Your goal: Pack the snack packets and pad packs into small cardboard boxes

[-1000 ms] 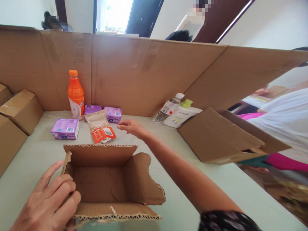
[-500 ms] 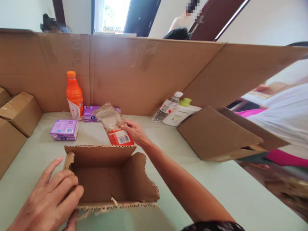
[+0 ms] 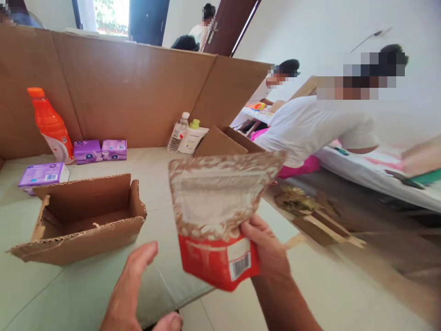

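Observation:
My right hand (image 3: 270,250) grips the lower right side of a red and brown-patterned pouch (image 3: 206,257), which has a pale window panel and a barcode. The pouch is held up in the air past the table's front right edge. Just left of it, my left hand (image 3: 132,285) is open, thumb and fingers apart, touching nothing that I can see. An open cardboard box (image 3: 93,246) with ragged edges stands on the table to the left, its visible inside bare.
Purple tissue packs (image 3: 86,151) and an orange bottle (image 3: 51,124) stand at the back left. A water bottle (image 3: 178,133), a white green-capped pack (image 3: 193,139) and another carton (image 3: 217,141) are farther right, before a cardboard wall (image 3: 138,87). A person in white (image 3: 317,124) bends over beyond.
My right hand has lifted the pouch off the table and brought it nearer, to the right. My left hand has let go of the box. The view has swung right.

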Tool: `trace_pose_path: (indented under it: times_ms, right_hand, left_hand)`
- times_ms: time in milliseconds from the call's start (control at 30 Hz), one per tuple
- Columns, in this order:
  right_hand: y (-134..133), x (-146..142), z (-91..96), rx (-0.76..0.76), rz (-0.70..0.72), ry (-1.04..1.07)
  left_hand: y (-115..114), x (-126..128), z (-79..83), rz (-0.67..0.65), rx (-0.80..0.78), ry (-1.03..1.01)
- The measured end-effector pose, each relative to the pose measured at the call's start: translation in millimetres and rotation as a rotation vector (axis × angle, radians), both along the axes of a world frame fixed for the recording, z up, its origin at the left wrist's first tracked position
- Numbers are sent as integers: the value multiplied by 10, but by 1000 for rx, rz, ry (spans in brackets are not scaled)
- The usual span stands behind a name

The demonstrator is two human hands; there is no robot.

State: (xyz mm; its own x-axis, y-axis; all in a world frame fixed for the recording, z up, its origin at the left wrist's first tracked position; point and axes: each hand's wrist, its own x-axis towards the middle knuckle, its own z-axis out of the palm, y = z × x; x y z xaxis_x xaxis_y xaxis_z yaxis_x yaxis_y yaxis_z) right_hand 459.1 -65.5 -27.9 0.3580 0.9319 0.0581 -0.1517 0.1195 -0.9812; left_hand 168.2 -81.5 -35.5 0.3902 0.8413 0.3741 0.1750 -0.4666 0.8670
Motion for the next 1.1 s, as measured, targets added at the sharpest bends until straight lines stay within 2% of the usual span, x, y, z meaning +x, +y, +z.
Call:
trace_pose_path:
  times_ms: [67,133,233,367,500,567,733,833,900,1000,1100]
  right_hand:
    - [-180,-241,-151,-69,110,157]
    - [-280,-448,-276,-111,242,233]
    - [-286,-566,-364,-60,383,176]
    - [-125,-472,-276,94,380,15]
    - [26,-516,-183,13,390,-119]
    - [67,-600,-213,36,387,-151]
    - [134,-674,-372,244,449,-154]
    - [155,-614,-409,174,568,-96]
    - [146,-587,-412,140,599,-105]
    - [94,-602,-442,174,539,-195]
    - [7,-642,-545,153,471,-375]
  left_hand:
    - [60,212,-1,-83,-252,-216]
    - [150,311,47,-161,-482,-394]
    - [230,312,122,-157,-648,-479]
    - [194,230,110,-120,-685,-391]
    - [170,174,14,-70,-731,-323]
    - [198,142,-40,-14,-706,-315]
    - [292,67,-147,68,-658,-348]
    - [342,44,-181,23,-708,-360]
    - [378,11,-196,-9,-761,-380]
    - [409,-74,-221,-39,-825,-441]
    - [372,-138,-259,-84,-857,-469]
